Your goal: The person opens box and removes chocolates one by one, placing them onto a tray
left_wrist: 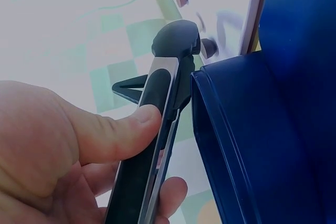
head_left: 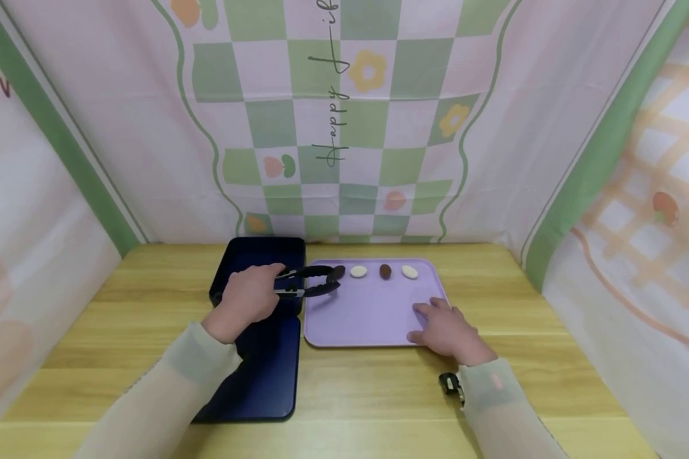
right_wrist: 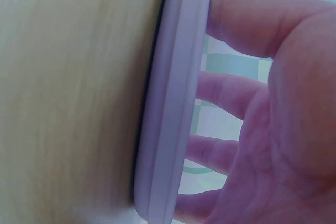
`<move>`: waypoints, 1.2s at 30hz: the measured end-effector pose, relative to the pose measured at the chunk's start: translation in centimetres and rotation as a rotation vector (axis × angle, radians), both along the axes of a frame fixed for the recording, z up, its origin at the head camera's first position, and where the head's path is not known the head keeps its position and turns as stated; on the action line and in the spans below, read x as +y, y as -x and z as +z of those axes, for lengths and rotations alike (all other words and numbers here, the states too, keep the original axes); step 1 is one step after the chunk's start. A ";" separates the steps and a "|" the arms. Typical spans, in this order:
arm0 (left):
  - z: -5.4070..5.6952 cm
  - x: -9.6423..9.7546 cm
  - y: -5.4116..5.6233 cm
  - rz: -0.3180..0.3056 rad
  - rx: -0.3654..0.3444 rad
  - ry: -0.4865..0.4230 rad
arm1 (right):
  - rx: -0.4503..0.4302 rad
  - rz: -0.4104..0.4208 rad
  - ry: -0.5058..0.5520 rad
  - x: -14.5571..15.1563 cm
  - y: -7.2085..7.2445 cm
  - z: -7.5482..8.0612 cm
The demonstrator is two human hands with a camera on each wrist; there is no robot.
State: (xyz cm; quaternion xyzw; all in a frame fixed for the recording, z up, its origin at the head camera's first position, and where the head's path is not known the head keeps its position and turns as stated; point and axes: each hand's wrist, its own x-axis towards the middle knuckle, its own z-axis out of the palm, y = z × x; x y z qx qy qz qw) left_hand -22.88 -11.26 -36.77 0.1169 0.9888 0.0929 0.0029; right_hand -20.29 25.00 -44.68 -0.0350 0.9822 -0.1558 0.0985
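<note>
My left hand [head_left: 249,294] grips a pair of black and silver tongs [left_wrist: 144,114], with the thumb along one arm. The heads of the tongs reach over the left end of a lilac tray [head_left: 367,319]. At their tips is a dark brown oval piece [left_wrist: 209,48]; whether they pinch it, I cannot tell. To its right on the tray lie a white oval piece [head_left: 358,271], a brown oval piece [head_left: 385,271] and another white oval piece [head_left: 409,272]. My right hand [head_left: 444,328] rests its spread fingers on the tray's right side.
Left of the tray stands a dark blue box [head_left: 264,245], partly behind my left hand. A flat dark blue lid or panel [head_left: 270,382] lies in front of it. Fabric curtains [head_left: 344,127] enclose the wooden table [head_left: 367,401] at the back and sides.
</note>
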 end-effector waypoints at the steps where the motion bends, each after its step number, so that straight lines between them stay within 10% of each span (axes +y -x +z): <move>1: 0.0 0.0 0.0 0.001 -0.003 0.000 | 0.000 -0.001 0.000 0.0 0.0 0.0; 16: 0.5 -1.6 -0.2 0.014 -0.016 -0.041 | -0.004 0.002 0.008 0.0 -0.1 0.3; 36: 4.2 -10.7 -2.2 0.077 -0.080 0.048 | -0.015 -0.003 0.010 -0.1 0.0 0.2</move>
